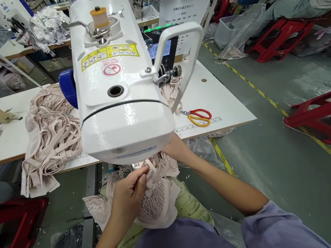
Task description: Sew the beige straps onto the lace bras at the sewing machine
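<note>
A pale pink lace bra piece (156,202) lies on my lap below the head of a white sewing machine (116,89). My left hand (130,193) pinches a thin strap of that lace piece near the machine's lower edge, fingers closed on it. My right hand (175,146) reaches under the machine head from the right; its fingers are hidden behind the machine and the lace.
A heap of beige bra pieces and straps (50,137) covers the left of the white table (226,105). Red and yellow scissors (199,117) lie on the table's right. Red stools (326,115) stand on the floor. Another person sits at the far right back (303,0).
</note>
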{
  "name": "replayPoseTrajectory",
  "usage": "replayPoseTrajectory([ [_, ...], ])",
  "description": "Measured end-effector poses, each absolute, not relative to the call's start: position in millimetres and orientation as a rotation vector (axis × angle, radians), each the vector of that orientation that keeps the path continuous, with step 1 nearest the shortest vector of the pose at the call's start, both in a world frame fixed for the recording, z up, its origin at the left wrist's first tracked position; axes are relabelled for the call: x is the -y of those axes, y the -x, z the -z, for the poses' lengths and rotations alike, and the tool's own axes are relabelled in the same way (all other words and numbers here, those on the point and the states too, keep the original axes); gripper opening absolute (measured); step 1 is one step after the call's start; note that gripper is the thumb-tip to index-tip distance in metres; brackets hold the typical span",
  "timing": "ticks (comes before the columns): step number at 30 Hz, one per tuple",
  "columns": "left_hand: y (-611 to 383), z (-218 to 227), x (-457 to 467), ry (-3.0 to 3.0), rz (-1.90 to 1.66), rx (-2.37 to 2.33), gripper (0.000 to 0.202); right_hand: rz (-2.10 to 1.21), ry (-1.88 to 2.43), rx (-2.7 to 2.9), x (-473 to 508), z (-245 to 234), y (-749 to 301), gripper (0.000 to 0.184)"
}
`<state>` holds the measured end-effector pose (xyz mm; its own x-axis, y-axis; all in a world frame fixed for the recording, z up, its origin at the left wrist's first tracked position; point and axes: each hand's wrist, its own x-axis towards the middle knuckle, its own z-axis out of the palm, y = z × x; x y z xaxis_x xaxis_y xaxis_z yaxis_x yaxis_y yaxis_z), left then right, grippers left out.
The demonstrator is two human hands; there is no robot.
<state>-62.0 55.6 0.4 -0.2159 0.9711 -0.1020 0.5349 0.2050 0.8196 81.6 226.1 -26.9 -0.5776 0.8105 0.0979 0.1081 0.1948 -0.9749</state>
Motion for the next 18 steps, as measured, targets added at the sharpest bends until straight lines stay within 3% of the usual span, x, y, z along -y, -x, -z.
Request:
replayPoseTrajectory([
  [5,58.3,-3.2,-55.3,-1.441,-0.871,-1.822,0.032,-1.139,0.729,2.036,-228.6,14.7,-67.5,0.011],
  [18,55.7,-7.0,-64.2,-1.568,-0.868,-1.870,0.032,-1.208,0.794,2.169,-233.7,8.1,-64.0,0.013],
])
